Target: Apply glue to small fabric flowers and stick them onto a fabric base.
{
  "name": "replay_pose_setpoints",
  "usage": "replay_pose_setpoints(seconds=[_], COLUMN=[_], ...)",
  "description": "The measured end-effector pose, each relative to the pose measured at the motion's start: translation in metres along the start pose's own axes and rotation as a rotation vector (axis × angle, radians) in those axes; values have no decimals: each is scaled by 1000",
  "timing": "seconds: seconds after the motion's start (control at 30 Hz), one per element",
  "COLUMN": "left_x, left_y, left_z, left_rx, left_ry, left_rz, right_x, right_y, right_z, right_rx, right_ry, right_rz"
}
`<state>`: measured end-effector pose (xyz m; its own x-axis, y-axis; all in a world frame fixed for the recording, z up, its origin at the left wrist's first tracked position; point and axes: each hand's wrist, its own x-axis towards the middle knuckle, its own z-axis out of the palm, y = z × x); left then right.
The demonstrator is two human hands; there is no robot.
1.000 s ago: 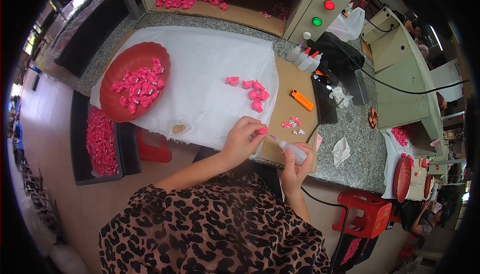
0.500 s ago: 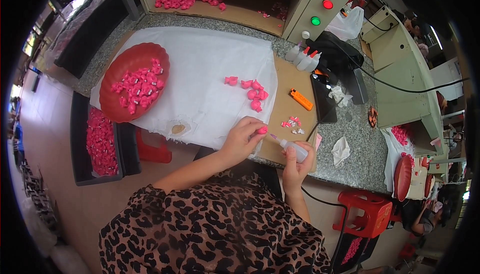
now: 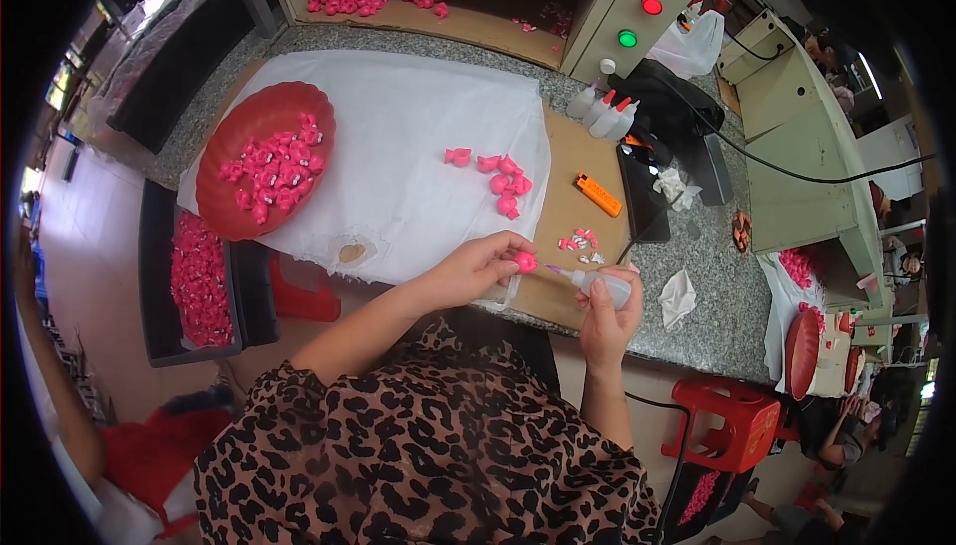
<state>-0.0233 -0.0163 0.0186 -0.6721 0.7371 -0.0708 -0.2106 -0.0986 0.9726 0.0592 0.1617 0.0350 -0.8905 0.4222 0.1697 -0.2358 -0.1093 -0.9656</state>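
Note:
Over the front edge of the work surface, my left hand (image 3: 485,268) pinches a small, round pink plastic piece (image 3: 525,262) between thumb and fingertips. My right hand (image 3: 609,324) is wrapped round a small translucent squeeze bottle (image 3: 614,291). Its thin purple nozzle (image 3: 556,269) points left at the pink piece, with a short gap between them. Beyond my hands, several similar pink pieces (image 3: 508,184) lie in a loose group on the white sheet (image 3: 388,127). Small pink and silvery bits (image 3: 580,241) lie on the brown board near the bottle.
A red scalloped bowl (image 3: 214,171) of pink pieces stands at left, above a dark bin (image 3: 199,351) holding more. An orange lighter (image 3: 597,194), white bottles (image 3: 609,117) and crumpled tissue (image 3: 677,301) lie to the right. A machine (image 3: 637,22) with lit buttons stands behind. Another person (image 3: 149,455) is at lower left.
My right hand has shifted right and slightly up with the bottle, widening the gap to the pink piece. More of that piece shows in my left hand. A person has appeared at lower left.

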Motion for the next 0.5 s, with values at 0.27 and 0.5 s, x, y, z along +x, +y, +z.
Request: replay_pose_setpoints(seconds=[0.27,0.5], left_x=[-1,-2], left_y=[-2,1], left_z=[-1,1], left_rx=[122,155], left_ry=[2,-11], left_rz=[21,21], right_x=[1,2], right_y=[-3,-2], right_z=[0,0], right_rx=[-95,-152], right_ry=[-75,-79], right_rz=[-31,-24])
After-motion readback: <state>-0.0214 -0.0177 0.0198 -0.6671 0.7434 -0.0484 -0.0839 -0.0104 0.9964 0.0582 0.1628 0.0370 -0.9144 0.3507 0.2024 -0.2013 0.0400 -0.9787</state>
